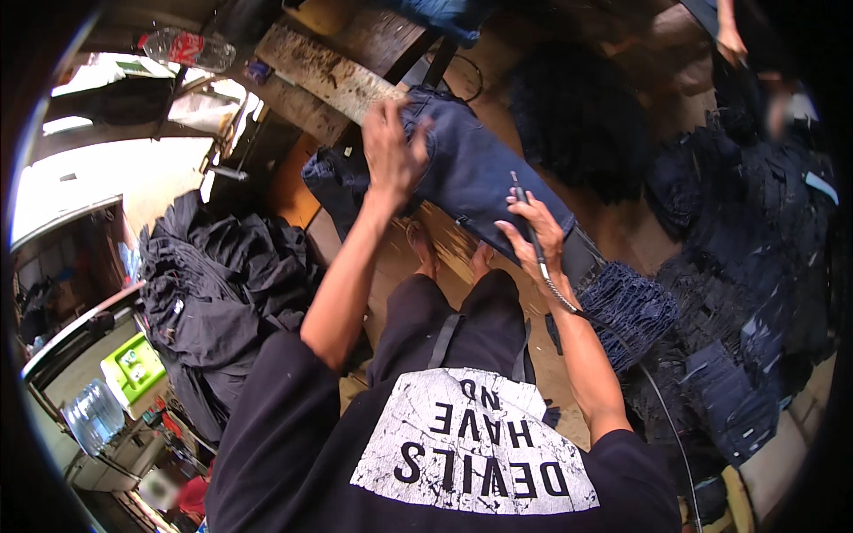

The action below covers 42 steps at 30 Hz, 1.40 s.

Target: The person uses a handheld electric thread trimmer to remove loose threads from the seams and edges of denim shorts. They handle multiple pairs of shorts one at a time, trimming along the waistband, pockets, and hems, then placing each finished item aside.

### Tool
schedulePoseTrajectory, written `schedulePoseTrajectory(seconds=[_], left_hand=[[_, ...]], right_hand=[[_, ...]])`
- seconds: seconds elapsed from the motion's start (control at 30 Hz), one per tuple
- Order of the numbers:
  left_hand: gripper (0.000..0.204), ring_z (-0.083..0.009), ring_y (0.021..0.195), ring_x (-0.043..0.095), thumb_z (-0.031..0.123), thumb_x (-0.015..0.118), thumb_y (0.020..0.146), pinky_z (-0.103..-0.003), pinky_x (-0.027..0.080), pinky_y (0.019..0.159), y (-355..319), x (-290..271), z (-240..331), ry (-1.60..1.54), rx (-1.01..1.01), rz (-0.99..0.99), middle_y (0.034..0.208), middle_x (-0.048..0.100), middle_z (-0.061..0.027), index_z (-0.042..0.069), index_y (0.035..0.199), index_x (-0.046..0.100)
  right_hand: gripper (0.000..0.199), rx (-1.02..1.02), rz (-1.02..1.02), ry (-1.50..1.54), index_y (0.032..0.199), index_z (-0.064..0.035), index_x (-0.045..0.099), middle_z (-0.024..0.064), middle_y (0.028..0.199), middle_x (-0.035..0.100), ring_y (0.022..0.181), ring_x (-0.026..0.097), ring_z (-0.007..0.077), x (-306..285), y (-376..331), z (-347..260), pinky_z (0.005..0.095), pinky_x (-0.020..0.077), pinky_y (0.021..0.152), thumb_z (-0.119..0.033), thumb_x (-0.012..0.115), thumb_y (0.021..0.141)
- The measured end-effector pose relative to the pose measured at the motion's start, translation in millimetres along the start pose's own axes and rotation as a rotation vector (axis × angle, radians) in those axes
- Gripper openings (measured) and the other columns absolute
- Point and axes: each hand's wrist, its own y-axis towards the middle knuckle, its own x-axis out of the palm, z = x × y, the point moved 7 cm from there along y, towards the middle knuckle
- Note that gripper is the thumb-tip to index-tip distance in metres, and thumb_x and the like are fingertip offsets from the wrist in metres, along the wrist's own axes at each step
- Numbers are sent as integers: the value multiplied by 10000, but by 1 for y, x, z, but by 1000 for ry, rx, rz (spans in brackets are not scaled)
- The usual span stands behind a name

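Note:
A pair of navy trousers (pixel 484 169) lies drawn over a long board in front of me, its upper end toward the back. My left hand (pixel 391 147) is at the near edge of that upper end, slightly blurred, with fingers stretched and thumb apart; whether it touches the cloth I cannot tell. In my right hand (pixel 539 233) is a slim pen-shaped tool (pixel 518 188) with a metal tip, pointing away from me over the trouser leg. A corded cable (pixel 657 391) runs from the tool back along my right forearm and down.
Dark garments (pixel 222 302) are heaped at my left. More dark clothing (pixel 729 284) is piled at the right, beside a bundle of navy cloth (pixel 626 306). A stained plank (pixel 311 67) and a plastic bottle (pixel 188 50) are at the back left. Another person's hand (pixel 731 44) shows top right.

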Motion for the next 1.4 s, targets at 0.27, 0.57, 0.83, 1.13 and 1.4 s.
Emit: schedulePoseTrajectory(seconds=[0.27,0.57,0.83,1.13,1.4], left_hand=[[525,-367,1077,628,196,943,776,-481,531,945,-73,21,-14,6,-169,-254,1122,650,-156,44,1196,670],[551,-434,996,745,147,929,803,-524,576,880,-59,18,-14,-9,-313,-426,1072,742,-228,-28,1205,595],[357,-423,955,690,178,901,806,-531,555,844,-61,17,5,94,-135,-262,1012,734,-198,18,1006,652],[634,-106,827,726,75,1014,732,-276,609,727,-94,13,-60,-689,-578,-158,973,779,-102,7,1250,654],[659,-91,865,740,40,1005,721,-231,559,723,-97,17,-70,-687,-505,-215,1005,798,-106,49,1254,618]], right_hand=[[240,192,106,195,1267,29,704,198,1075,820,1009,805,252,6,53,-20,385,628,936,-150,646,1116],[280,164,120,334,1348,51,561,301,1225,772,1191,773,333,52,74,6,413,557,1130,-122,599,1131],[273,178,127,401,1343,59,571,269,1223,776,1187,769,328,54,70,16,432,572,1120,-105,605,1128],[256,-80,-76,196,1144,46,767,215,1122,828,1018,825,269,63,78,-23,349,649,934,17,777,890],[245,-314,-212,156,1038,70,763,238,1025,826,1038,830,381,91,78,-32,478,672,980,42,746,795]])
